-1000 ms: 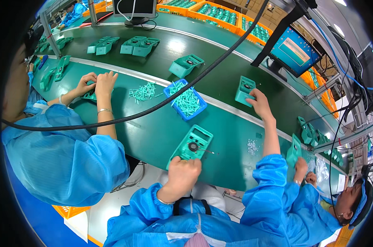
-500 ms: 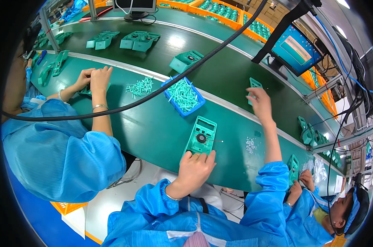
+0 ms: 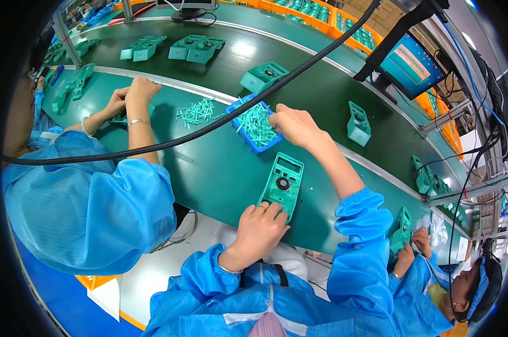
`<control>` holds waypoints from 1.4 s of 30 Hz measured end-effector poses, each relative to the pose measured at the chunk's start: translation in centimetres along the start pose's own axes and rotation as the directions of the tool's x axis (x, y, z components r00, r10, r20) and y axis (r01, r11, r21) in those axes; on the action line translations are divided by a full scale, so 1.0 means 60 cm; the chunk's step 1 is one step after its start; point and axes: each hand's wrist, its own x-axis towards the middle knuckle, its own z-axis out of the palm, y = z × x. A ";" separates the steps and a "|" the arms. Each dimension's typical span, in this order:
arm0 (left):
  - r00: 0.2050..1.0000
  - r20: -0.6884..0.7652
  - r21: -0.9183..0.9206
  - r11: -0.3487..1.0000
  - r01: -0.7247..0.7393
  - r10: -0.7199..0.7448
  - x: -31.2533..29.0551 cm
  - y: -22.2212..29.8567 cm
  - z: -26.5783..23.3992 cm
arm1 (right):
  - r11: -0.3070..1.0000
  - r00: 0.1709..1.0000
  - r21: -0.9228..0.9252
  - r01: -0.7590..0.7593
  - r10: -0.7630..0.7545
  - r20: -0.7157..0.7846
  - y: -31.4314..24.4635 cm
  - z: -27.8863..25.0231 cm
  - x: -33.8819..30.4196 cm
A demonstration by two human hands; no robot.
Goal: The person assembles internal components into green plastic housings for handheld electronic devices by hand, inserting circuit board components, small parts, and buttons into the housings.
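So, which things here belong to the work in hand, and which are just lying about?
In use, judging by the hands:
green shell, under the left hand
blue tray, by the right hand
green sticks in the tray

Apparently just about:
stick pile, left of the tray
black cable, crossing the view
monitor

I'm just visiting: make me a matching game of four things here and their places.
1. Wearer's left hand
2. Wearer's right hand
3. Loose pile of green pieces
4. Lit monitor

A. Upper right of the picture
B. On the lower end of a green housing
C. Left of the blue tray
D. At the blue tray's right edge

Pairs: 1B, 2D, 3C, 4A
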 end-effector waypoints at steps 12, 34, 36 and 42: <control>1.000 -0.008 -0.017 1.000 -0.018 0.018 -0.005 -0.001 0.009 | 0.981 0.966 0.154 0.114 -0.073 -0.247 0.022 -0.011 -0.039; 0.981 -0.058 -0.262 0.945 -0.194 0.186 0.023 -0.029 0.032 | 0.415 0.854 0.909 -0.046 0.489 -0.180 -0.008 0.036 -0.298; 0.984 -0.050 -0.273 0.945 -0.181 0.174 0.021 -0.030 0.029 | 0.405 0.855 0.913 -0.044 0.489 -0.175 -0.010 0.029 -0.306; 0.976 0.011 -0.324 0.924 -0.201 0.216 0.031 -0.058 0.002 | 0.487 0.840 0.861 -0.147 0.521 -0.150 0.009 0.053 -0.299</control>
